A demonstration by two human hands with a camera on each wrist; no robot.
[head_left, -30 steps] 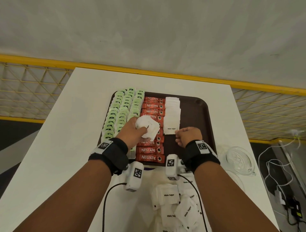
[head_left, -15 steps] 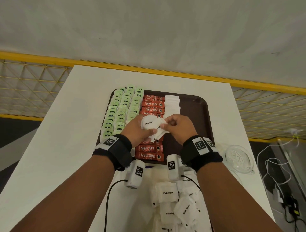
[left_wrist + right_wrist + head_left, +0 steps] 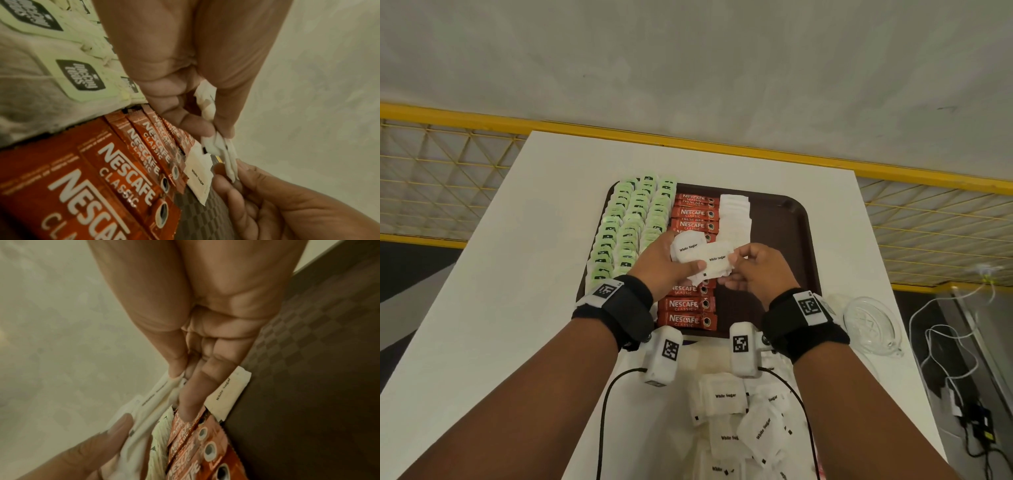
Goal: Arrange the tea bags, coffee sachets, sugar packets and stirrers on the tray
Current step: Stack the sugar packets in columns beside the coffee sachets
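1. White paper sugar packets [image 3: 700, 259], a small fanned bunch, sit in the left hand [image 3: 664, 265], thumb clamped over them and fingers curled beneath; held above the tray [image 3: 796, 240], apparently as a ready supply.
2. Right hand [image 3: 755, 270]: thumb and fingers pinch the bunch's near-right edge, probably to peel off one packet for placing.
3. Sugar row [image 3: 734, 219]: white packets overlapped on the tray, beyond the hands, beside the coffee; it stops short of the tray's near edge, so the next packet likely continues it.
4. Coffee sachets [image 3: 693, 214]: red, shingled in one column down the tray's middle, partly hidden under the hands.
5. Tea bags [image 3: 631, 222]: pale green, in overlapped columns along the tray's left side, some lapping over its rim.
6. Loose sugar packets [image 3: 726, 399]: unsorted heap on the white table [image 3: 517, 274], just off the tray's near edge, still to be arranged.
7. Glass dish [image 3: 871, 322]: off the tray's near-right corner.
8. Stirrers: none visible.
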